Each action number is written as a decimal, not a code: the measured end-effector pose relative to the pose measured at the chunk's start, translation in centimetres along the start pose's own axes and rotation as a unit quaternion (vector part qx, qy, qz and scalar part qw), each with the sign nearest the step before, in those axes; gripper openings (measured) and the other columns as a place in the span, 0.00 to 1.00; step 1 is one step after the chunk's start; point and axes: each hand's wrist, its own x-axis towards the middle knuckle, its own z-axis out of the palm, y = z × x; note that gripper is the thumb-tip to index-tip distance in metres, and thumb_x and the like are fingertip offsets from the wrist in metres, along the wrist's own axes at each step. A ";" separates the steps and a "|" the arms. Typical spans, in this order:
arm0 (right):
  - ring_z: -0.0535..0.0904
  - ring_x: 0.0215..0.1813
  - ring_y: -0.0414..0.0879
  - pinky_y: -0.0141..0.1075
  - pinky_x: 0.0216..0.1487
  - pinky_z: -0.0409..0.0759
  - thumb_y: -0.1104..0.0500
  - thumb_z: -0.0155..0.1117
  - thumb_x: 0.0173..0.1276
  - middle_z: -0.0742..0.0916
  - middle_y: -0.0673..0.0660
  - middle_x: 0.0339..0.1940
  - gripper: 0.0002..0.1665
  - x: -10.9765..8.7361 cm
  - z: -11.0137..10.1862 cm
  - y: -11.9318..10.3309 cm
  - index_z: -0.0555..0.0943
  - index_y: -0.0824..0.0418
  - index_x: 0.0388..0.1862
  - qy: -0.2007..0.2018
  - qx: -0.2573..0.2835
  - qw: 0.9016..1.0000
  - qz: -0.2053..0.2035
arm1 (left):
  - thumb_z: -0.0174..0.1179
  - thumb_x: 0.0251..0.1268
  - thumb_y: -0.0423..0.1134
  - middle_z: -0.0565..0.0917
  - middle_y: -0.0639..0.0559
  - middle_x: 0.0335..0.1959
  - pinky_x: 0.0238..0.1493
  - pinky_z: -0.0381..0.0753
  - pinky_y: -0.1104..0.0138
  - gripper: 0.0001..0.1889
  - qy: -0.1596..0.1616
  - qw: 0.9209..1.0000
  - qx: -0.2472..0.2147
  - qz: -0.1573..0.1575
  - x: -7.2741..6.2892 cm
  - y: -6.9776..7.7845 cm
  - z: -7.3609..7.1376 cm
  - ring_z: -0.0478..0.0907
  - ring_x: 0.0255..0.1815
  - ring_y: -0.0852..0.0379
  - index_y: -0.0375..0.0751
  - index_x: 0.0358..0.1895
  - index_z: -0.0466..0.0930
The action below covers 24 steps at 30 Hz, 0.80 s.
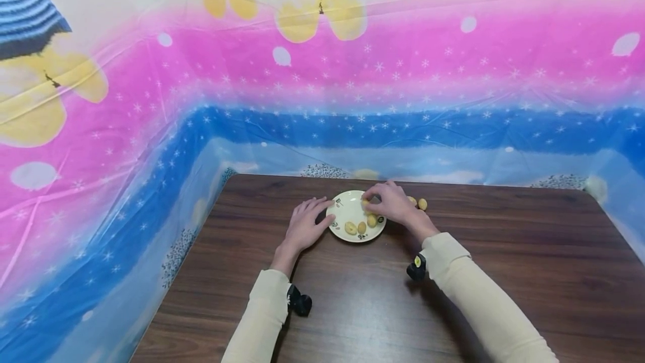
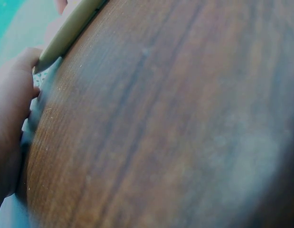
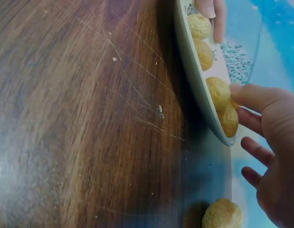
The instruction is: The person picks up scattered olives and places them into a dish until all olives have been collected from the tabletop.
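A white plate (image 1: 347, 206) with small dark printed drawings around its rim lies on the table. Several small golden, round puffs, which look like cream puffs, are on its near and right side, one of them a pale puff (image 1: 350, 228). My left hand (image 1: 305, 226) rests its thumb and extended fingers on the plate's left rim. Over the plate's right side, my right hand (image 1: 393, 203) pinches a puff between thumb and index finger, mostly hidden by the fingers. Below that hand in the right wrist view, golden puffs (image 3: 218, 93) sit close together inside the rim.
Beyond my right hand, loose puffs lie on the dark wooden table (image 1: 353, 296), including one puff (image 1: 423, 204) at the right. A printed pink and blue cloth (image 1: 332, 94) hangs behind the table's far edge and along its left side.
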 end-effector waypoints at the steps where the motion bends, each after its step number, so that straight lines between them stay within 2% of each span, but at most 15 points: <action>1: 0.72 0.57 0.55 0.60 0.64 0.66 0.50 0.68 0.67 0.88 0.51 0.51 0.15 0.0 0.0 0.0 0.87 0.51 0.51 0.001 -0.001 1.000 0.000 | 0.45 0.75 0.62 0.67 0.55 0.76 0.78 0.51 0.48 0.27 0.001 1.000 0.000 0.000 0.0 0.0 0.0 0.57 0.79 0.48 0.62 0.73 0.68; 6: 0.72 0.59 0.56 0.60 0.66 0.65 0.50 0.67 0.68 0.88 0.52 0.50 0.12 0.0 0.0 0.0 0.88 0.51 0.48 0.006 -0.004 1.000 0.000 | 0.45 0.76 0.62 0.67 0.55 0.75 0.79 0.50 0.48 0.27 0.000 1.000 -0.004 0.002 0.0 0.2 0.0 0.56 0.79 0.48 0.62 0.73 0.68; 13: 0.70 0.67 0.60 0.65 0.70 0.60 0.51 0.65 0.70 0.88 0.53 0.50 0.14 -0.9 -0.5 0.0 0.88 0.51 0.50 0.020 0.003 1.000 -0.011 | 0.45 0.75 0.63 0.67 0.55 0.76 0.78 0.51 0.48 0.27 0.000 1.000 -0.006 0.002 -0.1 0.2 -0.1 0.57 0.79 0.48 0.61 0.72 0.68; 24: 0.75 0.60 0.53 0.52 0.65 0.72 0.52 0.64 0.71 0.88 0.53 0.50 0.14 -2.8 -1.5 0.5 0.87 0.55 0.51 0.048 0.026 0.998 -0.017 | 0.45 0.75 0.63 0.66 0.56 0.76 0.79 0.49 0.49 0.27 -0.005 1.000 0.000 -0.008 -0.1 0.3 -0.2 0.56 0.80 0.49 0.63 0.73 0.68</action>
